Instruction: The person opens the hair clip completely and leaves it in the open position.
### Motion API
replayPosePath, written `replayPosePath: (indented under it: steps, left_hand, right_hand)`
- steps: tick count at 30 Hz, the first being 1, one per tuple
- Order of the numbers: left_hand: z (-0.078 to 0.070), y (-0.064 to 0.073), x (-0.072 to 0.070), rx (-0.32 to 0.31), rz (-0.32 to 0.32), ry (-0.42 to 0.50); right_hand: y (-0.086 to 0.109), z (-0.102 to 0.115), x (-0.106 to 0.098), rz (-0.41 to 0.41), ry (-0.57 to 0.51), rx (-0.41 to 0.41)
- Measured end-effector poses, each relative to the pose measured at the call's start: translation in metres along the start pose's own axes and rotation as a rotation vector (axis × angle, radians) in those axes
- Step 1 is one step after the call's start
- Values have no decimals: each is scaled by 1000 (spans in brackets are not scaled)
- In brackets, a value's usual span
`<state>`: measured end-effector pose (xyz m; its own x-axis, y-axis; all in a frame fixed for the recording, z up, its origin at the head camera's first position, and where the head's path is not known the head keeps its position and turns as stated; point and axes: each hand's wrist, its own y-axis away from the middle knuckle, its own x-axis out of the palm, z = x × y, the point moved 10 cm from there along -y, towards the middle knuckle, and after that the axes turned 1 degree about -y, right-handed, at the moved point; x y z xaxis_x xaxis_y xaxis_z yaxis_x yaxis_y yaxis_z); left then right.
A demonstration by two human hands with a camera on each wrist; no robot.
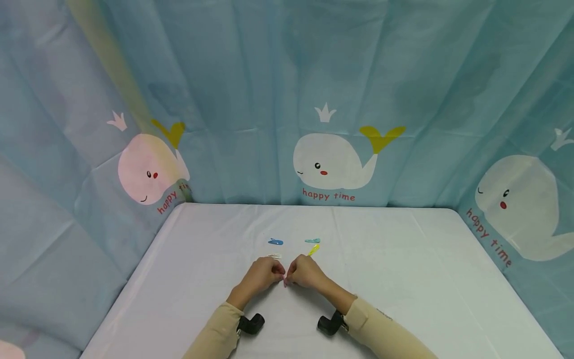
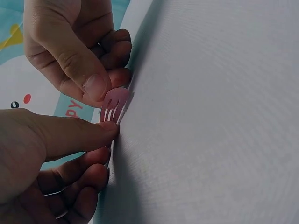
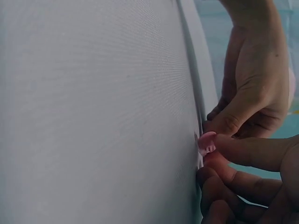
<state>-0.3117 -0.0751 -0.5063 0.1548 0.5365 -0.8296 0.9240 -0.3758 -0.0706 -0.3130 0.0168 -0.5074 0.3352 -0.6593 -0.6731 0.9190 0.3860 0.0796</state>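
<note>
A small pink snap hair clip is between my two hands, low over the white table. My left hand pinches its narrower part between thumb and fingers. At the rounded end, the thumb and fingers of my right hand pinch it too. In the left wrist view, the slotted face of the pink hair clip shows between the two thumbs. The right wrist view shows only the rounded tip of the pink hair clip; fingers cover the rest.
Beyond my hands lie a blue hair clip, a teal hair clip, a yellow hair clip and white clips partly behind my left hand. A whale-print curtain hangs along the edges of the white table.
</note>
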Motion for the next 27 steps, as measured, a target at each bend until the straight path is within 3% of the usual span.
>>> replayPosePath:
  steps: [7, 15, 27]
  left_hand:
    - [2, 0, 1, -18, -4, 6]
    - [-1, 3, -2, 10, -18, 30]
    - [4, 1, -5, -49, -56, 138]
  right_hand:
    - [2, 2, 0, 7, -10, -28]
    - [1, -4, 0, 4, 2, -30]
    - [-1, -10, -12, -11, -71, -48]
